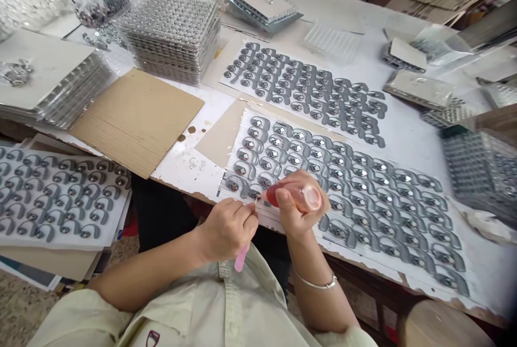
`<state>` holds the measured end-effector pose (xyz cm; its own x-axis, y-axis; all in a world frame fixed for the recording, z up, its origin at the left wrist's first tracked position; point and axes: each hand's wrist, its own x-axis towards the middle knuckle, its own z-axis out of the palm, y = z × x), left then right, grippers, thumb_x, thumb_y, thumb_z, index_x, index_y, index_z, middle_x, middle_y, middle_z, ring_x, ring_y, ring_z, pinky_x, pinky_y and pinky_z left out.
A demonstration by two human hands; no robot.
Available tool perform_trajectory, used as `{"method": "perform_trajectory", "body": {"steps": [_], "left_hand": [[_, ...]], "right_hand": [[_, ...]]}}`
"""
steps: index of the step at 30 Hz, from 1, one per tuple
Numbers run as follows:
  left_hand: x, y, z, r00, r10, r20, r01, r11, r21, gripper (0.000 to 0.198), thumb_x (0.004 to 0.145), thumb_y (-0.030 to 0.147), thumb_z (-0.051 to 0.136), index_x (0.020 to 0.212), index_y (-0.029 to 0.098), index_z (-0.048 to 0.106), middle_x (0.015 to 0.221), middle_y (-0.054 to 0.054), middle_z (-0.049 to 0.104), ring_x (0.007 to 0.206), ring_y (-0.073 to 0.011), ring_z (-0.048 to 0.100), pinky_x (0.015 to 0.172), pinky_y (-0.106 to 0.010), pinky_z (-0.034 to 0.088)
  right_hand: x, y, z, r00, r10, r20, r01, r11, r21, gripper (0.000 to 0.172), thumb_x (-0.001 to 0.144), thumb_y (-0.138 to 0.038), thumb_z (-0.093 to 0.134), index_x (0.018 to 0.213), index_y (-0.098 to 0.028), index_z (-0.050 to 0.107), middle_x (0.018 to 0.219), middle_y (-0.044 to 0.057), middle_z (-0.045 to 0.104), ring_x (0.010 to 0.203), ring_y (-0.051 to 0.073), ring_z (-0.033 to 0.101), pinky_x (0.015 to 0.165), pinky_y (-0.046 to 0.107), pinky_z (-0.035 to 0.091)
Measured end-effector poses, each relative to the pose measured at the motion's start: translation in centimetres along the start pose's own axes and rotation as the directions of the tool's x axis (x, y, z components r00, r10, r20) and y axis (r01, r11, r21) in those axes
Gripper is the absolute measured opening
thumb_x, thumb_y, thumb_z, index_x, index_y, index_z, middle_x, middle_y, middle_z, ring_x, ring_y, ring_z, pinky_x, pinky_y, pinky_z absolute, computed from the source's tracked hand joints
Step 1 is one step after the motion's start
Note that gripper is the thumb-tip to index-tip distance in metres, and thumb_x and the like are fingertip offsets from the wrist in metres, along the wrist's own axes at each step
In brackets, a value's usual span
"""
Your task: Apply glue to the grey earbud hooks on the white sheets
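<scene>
Over the sheet (404, 277), a squeeze bulb (297, 198) points left.

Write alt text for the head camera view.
From above, a person's left hand holds a pink-handled tool at a curved grey piece with a shiny dome, and the right hand grips a pink squeeze bulb. Rows of such pieces cover a white sheet, with stacked clear trays beyond.
</scene>
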<state>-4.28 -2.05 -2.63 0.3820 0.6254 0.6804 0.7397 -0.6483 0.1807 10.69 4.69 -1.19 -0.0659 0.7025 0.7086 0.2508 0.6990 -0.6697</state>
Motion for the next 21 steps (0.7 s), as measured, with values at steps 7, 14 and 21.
{"method": "perform_trajectory", "body": {"steps": [7,14,21], "left_hand": [[-0.18,0.1,0.2,1.0,-0.021,0.006,0.021,1.0,0.006,0.02,0.084,0.007,0.052,0.066,0.014,0.056,0.068,-0.006,0.063,0.055,-0.016,0.05,0.051,-0.031,0.038],[-0.04,0.0,-0.08,0.999,-0.023,0.03,0.024,0.999,-0.022,0.02,0.084,0.006,0.05,0.067,0.014,0.056,0.068,-0.006,0.062,0.056,-0.016,0.052,0.051,-0.031,0.039],[-0.13,0.03,-0.08,0.998,-0.041,0.037,0.043,0.999,-0.033,0.019,0.084,0.006,0.05,0.068,0.015,0.056,0.066,-0.005,0.062,0.056,-0.0163,0.053,0.05,-0.031,0.039]], "right_hand": [[-0.21,0.28,0.11,1.0,-0.02,0.011,0.02,1.0,-0.013,0.011,0.076,-0.02,0.07,0.074,-0.018,0.059,0.069,0.0,0.06,0.058,0.014,0.053,0.058,0.031,0.042],[0.08,-0.18,0.23,1.0,-0.021,0.003,0.021,0.999,-0.037,0.011,0.077,-0.022,0.068,0.072,-0.019,0.059,0.068,-0.001,0.059,0.056,0.013,0.051,0.053,0.029,0.04],[0.15,-0.12,0.23,0.997,-0.073,-0.014,0.072,0.995,-0.071,0.01,0.078,-0.02,0.067,0.073,-0.019,0.058,0.065,-0.001,0.058,0.057,0.014,0.052,0.056,0.031,0.041]]}}
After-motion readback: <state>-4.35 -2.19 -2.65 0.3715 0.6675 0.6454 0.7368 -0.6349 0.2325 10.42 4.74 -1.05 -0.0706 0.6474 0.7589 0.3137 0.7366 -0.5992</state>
